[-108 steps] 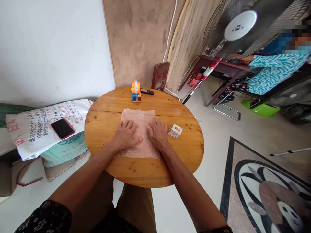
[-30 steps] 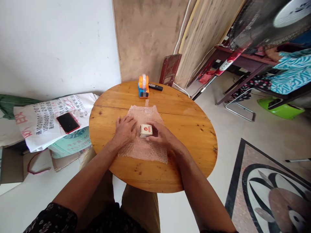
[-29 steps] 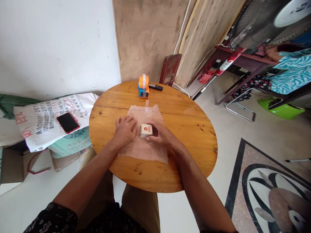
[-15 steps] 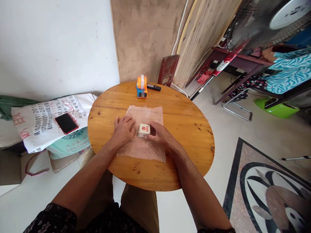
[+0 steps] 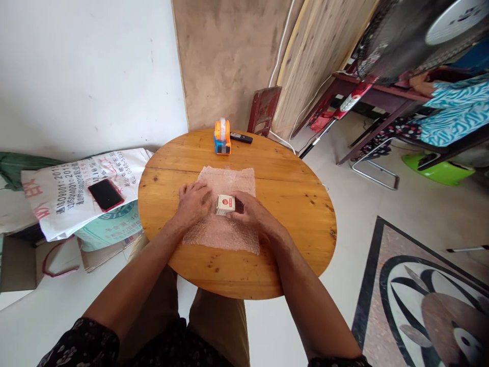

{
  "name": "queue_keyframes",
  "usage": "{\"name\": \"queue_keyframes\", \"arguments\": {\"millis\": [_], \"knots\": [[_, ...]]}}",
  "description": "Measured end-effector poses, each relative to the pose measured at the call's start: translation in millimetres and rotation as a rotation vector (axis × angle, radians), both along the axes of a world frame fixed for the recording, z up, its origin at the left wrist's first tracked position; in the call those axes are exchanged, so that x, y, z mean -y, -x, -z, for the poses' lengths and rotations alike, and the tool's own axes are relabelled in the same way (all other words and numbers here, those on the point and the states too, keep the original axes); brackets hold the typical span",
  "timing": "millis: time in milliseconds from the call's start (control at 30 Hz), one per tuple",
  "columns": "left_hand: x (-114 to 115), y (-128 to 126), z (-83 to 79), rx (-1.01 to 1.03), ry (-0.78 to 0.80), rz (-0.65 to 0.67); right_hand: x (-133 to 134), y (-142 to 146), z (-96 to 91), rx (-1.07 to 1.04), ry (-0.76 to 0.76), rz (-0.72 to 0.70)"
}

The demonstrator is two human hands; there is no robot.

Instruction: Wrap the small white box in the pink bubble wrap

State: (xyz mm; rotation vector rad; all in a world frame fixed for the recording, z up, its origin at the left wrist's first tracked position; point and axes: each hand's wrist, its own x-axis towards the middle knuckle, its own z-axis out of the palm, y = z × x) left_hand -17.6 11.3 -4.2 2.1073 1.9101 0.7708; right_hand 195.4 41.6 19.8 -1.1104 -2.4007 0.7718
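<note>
On the round bench (image 5: 301, 224) lies a bubble-wrap sheet (image 5: 229, 237). The left hand (image 5: 194, 204), loosely flattened, rests on its left side, gripping nothing; the right hand (image 5: 250, 211), half-closed, holds the small box (image 5: 225, 203) mid-sheet. Best keep sheet flat, grip light.

Tabletop (image 5: 298, 224): smooth, glossy wood with dark knots. Bubble sheet (image 5: 229, 237): translucent plastic, its surface rough with blisters. Small box (image 5: 225, 203): printed card, matt. Tape dispenser (image 5: 220, 145): smooth plastic. Phone screen (image 5: 105, 194): smooth, dark.
</note>
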Motion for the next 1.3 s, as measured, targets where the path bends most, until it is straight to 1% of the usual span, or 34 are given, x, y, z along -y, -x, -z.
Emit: {"name": "queue_keyframes", "arguments": {"millis": [100, 167, 200, 300, 333, 367, 400, 467, 567, 667, 733, 867, 967, 1033, 1133, 1200, 1300], "knots": [[5, 5, -11.9, 0.004, -0.034, -0.033, 1, 0, -0.4, -0.022, 0.012, 0.005], [18, 8, -24.2, -0.017, -0.101, -0.015, 1, 0, -1.1, -0.082, 0.045, -0.017], [28, 9, -30.5, -0.037, -0.116, 0.036, 2, 0, -1.6, -0.122, 0.072, -0.035], [65, 8, -43.6, -0.144, -0.105, 0.267, 3, -2, -2.7, -0.242, 0.177, -0.070], [77, 6, -45.0, -0.193, -0.095, 0.318, 4, -2, -2.6, -0.267, 0.208, -0.071], [87, 4, -44.9, -0.235, -0.089, 0.338, 4, -2, -2.3, -0.285, 0.232, -0.069], [95, 1, -43.6, -0.269, -0.084, 0.342, 3, -2, -1.6, -0.297, 0.245, -0.064], [104, -3, -39.0, -0.312, -0.083, 0.329, 3, -2, 0.0, -0.308, 0.243, -0.059], [102, -7, -31.5, -0.351, -0.110, 0.310, 1, -1, 1.0, -0.331, 0.228, -0.033], [96, -8, -26.5, -0.362, -0.178, 0.347, 2, 0, -1.3, -0.339, 0.217, 0.026], [92, -9, -25.5, -0.327, -0.231, 0.365, 2, 0, -3.8, -0.332, 0.201, 0.062], [87, -9, -31.5, -0.203, -0.295, 0.334, 0, -3, -9.1, -0.353, 0.196, 0.109], [87, -9, -38.1, -0.157, -0.273, 0.336, -2, -8, -12.2, -0.378, 0.141, 0.149], [90, -8, -39.5, -0.215, -0.210, 0.363, -2, -10, -12.1, -0.354, 0.126, 0.124], [94, -5, -36.3, -0.332, -0.129, 0.403, -1, -9, -6.5, -0.289, 0.141, 0.005], [96, -4, -32.3, -0.374, -0.141, 0.417, -1, -7, -0.1, -0.275, 0.142, -0.051], [95, -4, -26.3, -0.412, -0.185, 0.436, 0, -4, 7.2, -0.276, 0.147, -0.065]]}}
